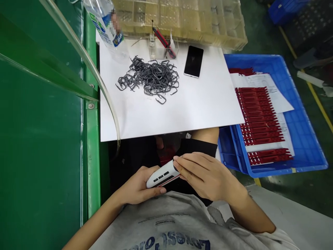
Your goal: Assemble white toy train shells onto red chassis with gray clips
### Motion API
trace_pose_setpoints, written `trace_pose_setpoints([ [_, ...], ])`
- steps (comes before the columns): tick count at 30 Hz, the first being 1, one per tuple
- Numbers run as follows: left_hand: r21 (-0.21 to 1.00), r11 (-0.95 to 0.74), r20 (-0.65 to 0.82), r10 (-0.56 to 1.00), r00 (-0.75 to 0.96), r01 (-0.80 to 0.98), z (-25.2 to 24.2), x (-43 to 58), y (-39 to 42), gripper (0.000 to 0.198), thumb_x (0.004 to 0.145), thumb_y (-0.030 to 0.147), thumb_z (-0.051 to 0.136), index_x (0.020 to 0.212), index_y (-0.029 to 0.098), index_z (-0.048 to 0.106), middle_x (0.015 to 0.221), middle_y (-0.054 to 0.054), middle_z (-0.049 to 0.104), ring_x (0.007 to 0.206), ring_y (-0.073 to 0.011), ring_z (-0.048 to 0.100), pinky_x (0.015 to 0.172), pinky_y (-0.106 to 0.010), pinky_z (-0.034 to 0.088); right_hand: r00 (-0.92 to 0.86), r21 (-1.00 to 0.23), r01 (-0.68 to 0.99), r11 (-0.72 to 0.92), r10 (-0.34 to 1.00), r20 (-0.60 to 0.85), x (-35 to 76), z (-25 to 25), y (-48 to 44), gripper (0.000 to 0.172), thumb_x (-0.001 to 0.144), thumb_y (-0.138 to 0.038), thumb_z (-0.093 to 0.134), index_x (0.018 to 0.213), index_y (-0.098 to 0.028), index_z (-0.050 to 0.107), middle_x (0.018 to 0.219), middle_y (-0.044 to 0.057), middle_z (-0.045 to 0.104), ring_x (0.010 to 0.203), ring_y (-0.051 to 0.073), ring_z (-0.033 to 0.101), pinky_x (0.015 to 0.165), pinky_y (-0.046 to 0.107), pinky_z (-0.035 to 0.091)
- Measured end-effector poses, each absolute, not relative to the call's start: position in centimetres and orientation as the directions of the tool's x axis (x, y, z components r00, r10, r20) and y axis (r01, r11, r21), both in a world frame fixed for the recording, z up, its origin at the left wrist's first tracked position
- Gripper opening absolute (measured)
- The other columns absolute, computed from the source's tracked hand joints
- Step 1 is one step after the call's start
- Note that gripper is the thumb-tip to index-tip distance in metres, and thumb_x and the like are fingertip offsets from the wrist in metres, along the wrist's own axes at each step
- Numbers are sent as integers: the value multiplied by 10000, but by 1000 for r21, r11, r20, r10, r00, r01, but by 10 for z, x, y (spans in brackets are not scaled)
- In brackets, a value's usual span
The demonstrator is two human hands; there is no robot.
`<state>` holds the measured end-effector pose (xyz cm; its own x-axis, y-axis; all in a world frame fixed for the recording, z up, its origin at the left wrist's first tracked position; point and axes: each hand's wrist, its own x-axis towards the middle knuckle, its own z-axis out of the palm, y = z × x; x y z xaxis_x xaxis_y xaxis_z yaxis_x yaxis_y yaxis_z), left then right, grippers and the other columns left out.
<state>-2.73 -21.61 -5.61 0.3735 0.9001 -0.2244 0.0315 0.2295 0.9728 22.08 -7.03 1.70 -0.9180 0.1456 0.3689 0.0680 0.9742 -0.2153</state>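
A white toy bullet train point(162, 174) with dark windows and a red stripe lies across my lap. My left hand point(137, 185) wraps its underside and rear, while my right hand point(204, 173) covers its front end with the fingers laid over it. The far end of the train is hidden under my right fingers. Beyond my hands, a white board point(203, 111) carries a tangled pile of dark grey bent clips point(148, 78), out of reach of my fingers.
A black smartphone point(194, 61), a clear acrylic tool holder point(162, 48) and a plastic water bottle point(106, 24) stand on the board. A clear compartment tray point(179, 17) lies behind it. To the right, a blue crate point(283, 156) holds red plastic strips and papers. A green frame point(92, 146) runs along the left.
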Motion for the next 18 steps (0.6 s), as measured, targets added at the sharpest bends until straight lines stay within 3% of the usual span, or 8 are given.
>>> trace_pose_setpoints([
  [5,973,224,-227,889,398,54,-56,-19,-216,223,1064,398,749,1105,191,679,797,50,568,645,-111,488,594,-235,377,-899,-296,82,952,199,391,233,5,-76,415,1080,-123,684,1494,-112,704,1309,155,847,1140,271,804,949,432,744],
  [9,979,195,-202,909,365,56,-55,-10,-217,165,1058,309,757,1146,205,663,836,53,585,648,-104,509,602,-225,399,-821,-500,114,858,365,438,235,2,-89,588,1043,-61,645,1626,-111,596,1318,197,823,1175,308,775,933,486,744],
  [12,982,189,-187,911,367,32,-52,-6,-219,141,1060,277,750,1140,214,651,827,56,606,641,-108,539,602,-224,417,-763,-577,152,803,466,448,232,6,-101,537,1036,-69,669,1570,-113,640,1305,200,822,1132,293,772,896,480,729],
  [15,981,183,-192,916,352,59,-50,-5,-219,142,1073,316,740,1119,212,656,825,48,608,644,-115,548,607,-234,422,-759,-513,217,831,474,446,231,10,-105,411,1054,-94,688,1465,-110,706,1276,181,847,1104,271,796,867,449,707],
  [18,969,213,-244,904,350,125,-50,-7,-218,182,1083,372,729,1108,205,661,804,47,588,642,-120,528,603,-242,410,-816,-325,222,919,358,453,233,10,-98,354,1066,-127,709,1418,-143,743,1265,151,864,1092,271,821,843,432,711],
])
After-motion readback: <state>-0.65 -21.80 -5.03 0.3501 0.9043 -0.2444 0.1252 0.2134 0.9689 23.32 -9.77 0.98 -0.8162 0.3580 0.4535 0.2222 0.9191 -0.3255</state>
